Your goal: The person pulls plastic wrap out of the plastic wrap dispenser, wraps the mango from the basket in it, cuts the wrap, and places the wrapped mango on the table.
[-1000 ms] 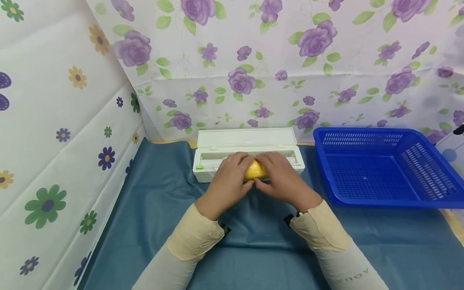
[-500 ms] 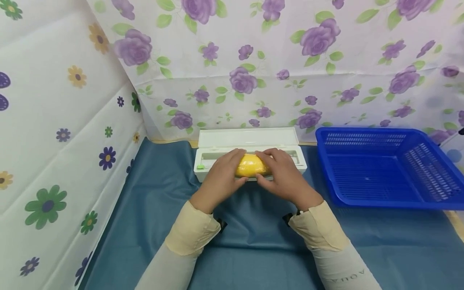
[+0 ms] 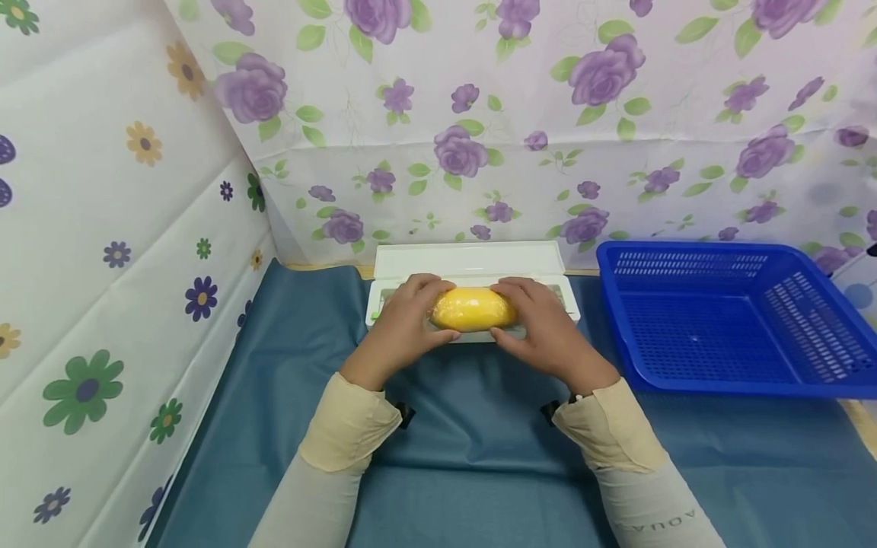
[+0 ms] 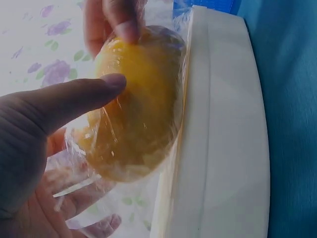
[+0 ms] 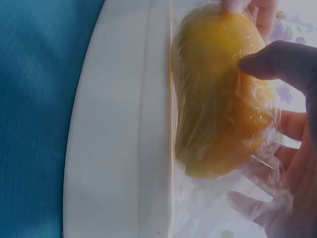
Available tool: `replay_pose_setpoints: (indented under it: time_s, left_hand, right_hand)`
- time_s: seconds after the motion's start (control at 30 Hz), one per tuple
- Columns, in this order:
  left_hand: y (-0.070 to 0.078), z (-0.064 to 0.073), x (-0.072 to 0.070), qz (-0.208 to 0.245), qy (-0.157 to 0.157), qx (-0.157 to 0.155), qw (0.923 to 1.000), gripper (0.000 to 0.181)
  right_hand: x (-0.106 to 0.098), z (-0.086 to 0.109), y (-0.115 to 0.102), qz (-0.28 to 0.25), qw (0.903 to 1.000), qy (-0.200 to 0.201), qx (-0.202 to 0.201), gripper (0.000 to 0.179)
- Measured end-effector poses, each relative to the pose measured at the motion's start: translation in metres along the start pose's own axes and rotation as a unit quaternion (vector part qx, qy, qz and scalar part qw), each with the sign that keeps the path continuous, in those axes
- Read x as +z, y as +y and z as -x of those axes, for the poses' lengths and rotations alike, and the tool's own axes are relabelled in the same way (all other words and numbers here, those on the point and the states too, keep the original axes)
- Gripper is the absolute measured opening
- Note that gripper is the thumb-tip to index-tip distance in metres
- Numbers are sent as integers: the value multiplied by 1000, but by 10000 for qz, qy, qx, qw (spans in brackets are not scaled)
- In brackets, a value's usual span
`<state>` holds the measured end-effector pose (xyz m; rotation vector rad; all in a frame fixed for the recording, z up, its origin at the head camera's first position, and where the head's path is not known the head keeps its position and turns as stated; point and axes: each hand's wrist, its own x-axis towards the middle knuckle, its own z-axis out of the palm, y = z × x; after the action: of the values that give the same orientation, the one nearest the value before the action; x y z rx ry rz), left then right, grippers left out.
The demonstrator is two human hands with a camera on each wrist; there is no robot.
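The left hand (image 3: 404, 320) and right hand (image 3: 544, 331) have just slid apart, baring more of the yellow fruit (image 3: 473, 308). Each grip grasps one end, thumb on the near side. Clear film (image 5: 275, 173) crinkles over the fruit and trails at the fingers, so the wrapping looks well along but loose. The fruit is over the white box (image 4: 230, 129); behind stands its raised lid (image 3: 469, 259).

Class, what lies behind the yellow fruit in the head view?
Behind the yellow fruit is a white box, its lid open. The fruit, left hand and right hand cover most of the box's opening, so whatever lies there cannot be seen.
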<state>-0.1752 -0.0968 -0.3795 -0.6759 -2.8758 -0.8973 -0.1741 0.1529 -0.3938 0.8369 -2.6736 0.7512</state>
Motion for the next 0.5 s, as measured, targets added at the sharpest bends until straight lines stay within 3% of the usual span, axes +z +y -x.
replay_pose_setpoints:
  time_s: [0.23,0.5]
  left_hand:
    - [-8,1,-3,281,-276,-186,9991,77]
    - [-10,0,-3,134,-270,-202,9993,74]
  right_hand:
    - [-3,0,10,-33,9999,-144,-13,69]
    - [-2,0,15,-51,9995,-322,38,69]
